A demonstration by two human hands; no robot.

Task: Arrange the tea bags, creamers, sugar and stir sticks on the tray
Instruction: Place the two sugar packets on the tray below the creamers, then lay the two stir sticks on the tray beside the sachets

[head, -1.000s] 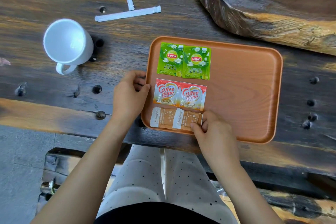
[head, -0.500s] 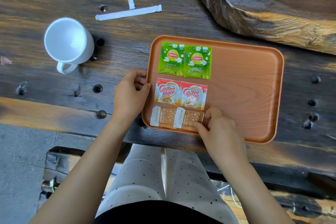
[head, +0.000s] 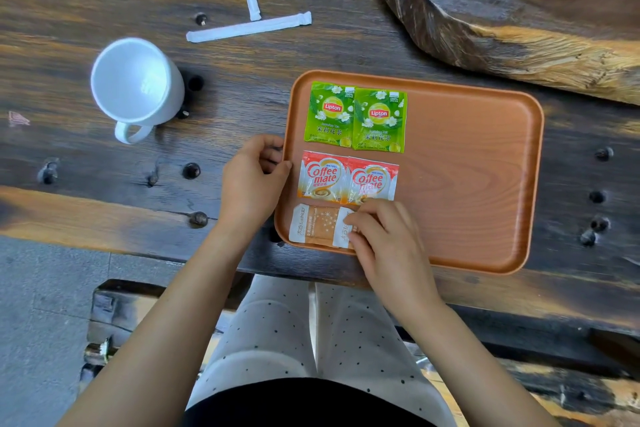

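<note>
An orange tray (head: 467, 166) lies on the dark wooden table. Along its left part sit two green Lipton tea bags (head: 355, 118), below them two red Coffee mate creamers (head: 346, 180), and at the near edge two orange sugar packets (head: 317, 225). My right hand (head: 384, 236) lies over the right sugar packet, fingertips pinching its left end. My left hand (head: 251, 184) grips the tray's left rim, thumb on top. Two white wrapped stir sticks (head: 249, 28) lie on the table beyond the tray, forming a T.
A white mug (head: 136, 87) stands on the table to the left of the tray. A thick raw-edged wooden slab (head: 519, 0) rises at the far right. The table's near edge runs just below the tray, above my knees.
My right hand has slid left from the right end of the sugar packets onto the right packet. My left hand stays on the tray's rim.
</note>
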